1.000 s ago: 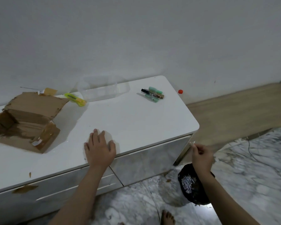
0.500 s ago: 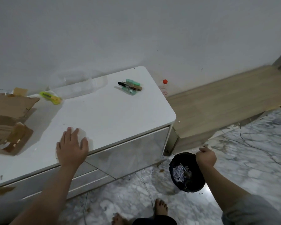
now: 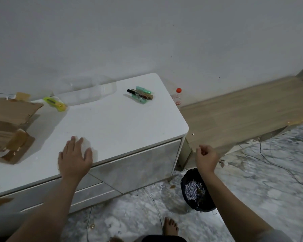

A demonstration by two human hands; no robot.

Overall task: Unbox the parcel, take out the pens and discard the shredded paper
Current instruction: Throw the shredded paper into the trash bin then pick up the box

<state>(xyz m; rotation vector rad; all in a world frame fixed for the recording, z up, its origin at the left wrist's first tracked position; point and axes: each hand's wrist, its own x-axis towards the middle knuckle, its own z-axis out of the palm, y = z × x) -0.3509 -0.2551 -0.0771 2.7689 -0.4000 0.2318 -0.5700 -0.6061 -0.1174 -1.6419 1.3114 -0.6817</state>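
1. The left hand (image 3: pixel 75 157) lies flat, fingers spread, on the front edge of the white cabinet (image 3: pixel 112 123), pressing a pale sheet whose kind I cannot tell
2. The right hand (image 3: pixel 206 158) hangs loosely curled and holding nothing above the black bin (image 3: pixel 196 193), which contains shredded paper (image 3: pixel 193 189)
3. The pens (image 3: pixel 141 95) lie bunched near the cabinet's far right corner
4. The opened cardboard box (image 3: pixel 9 126) sits at the left, a yellow-green utility knife (image 3: pixel 55 103) just beyond it

The opened cardboard box (image 3: pixel 9 130) runs off the left edge, the pens (image 3: pixel 141 95) are too small to count (a tangled cluster), and the curled right hand (image 3: pixel 206 158) hides whatever it may hold.
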